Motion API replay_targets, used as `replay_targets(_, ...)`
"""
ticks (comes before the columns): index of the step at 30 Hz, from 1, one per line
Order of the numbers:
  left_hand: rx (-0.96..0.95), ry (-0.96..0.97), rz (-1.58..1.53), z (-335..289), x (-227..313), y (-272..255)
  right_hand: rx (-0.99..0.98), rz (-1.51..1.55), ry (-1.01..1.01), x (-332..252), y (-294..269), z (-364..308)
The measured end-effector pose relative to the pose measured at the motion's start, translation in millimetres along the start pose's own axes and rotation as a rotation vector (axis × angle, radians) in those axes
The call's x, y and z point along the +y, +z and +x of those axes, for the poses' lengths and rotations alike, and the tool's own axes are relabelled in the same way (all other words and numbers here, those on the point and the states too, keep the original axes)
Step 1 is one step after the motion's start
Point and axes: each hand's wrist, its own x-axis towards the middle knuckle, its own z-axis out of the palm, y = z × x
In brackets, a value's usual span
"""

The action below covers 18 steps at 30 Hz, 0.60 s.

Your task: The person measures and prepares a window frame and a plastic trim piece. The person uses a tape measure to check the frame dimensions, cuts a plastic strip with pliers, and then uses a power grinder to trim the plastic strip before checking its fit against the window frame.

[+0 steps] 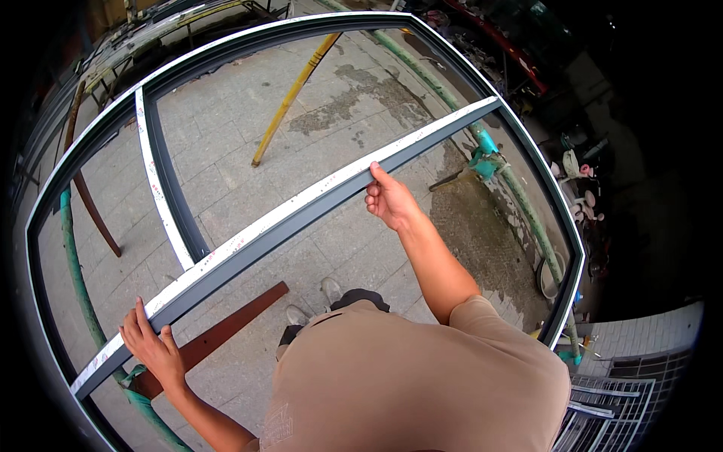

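A large window frame [580,264] with dark grey profiles and white film spans the view around me. Its long crossbar [279,220] runs slantwise from lower left to upper right, and a shorter bar [160,184] joins it from the far side. Near the crossbar's left end, my left hand [154,350] grips it, fingers over the top and thumb on the near side. My right hand [388,197] holds the crossbar right of its middle, thumb on the white face and the other fingers curled at the near edge.
Green pipes [527,200] run under the frame at left and right. A yellow bar [295,99] and a brown-red beam [233,324] stand below over grey paving [226,143]. Metal grilles [610,407] lie at lower right. Long profiles [135,56] are stacked at far left.
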Motion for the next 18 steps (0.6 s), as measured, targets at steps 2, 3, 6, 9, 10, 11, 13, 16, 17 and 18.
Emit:
replay_targets(2,-0.011,0.012,-0.027,5,7,-5,0.013,0.038,-0.029,4,-3,-2)
replay_targets(3,-0.018,0.017,-0.041,7,11,-9,0.029,0.025,-0.029,7,-3,-4)
replay_targets(6,-0.025,0.024,-0.032,8,13,-16,0.058,0.023,-0.038,12,3,-7)
replay_targets(9,-0.048,0.021,-0.069,7,10,-17,0.079,0.029,-0.056,16,8,-6)
replay_targets(10,-0.051,0.024,-0.060,7,9,-17,0.083,0.026,-0.064,17,9,-5)
replay_targets(11,-0.054,0.026,-0.052,7,9,-18,0.082,0.034,-0.066,18,9,-5)
replay_targets(13,-0.071,0.017,-0.056,11,13,-23,0.061,0.063,-0.066,18,9,-5)
replay_targets(16,-0.143,-0.007,-0.039,16,24,-28,0.034,0.054,-0.057,18,7,-3)
replay_targets(17,-0.134,0.027,-0.018,18,30,-23,0.031,0.056,-0.059,17,8,-3)
replay_targets(18,-0.129,0.062,-0.001,18,35,-18,0.023,0.052,-0.055,16,7,-4)
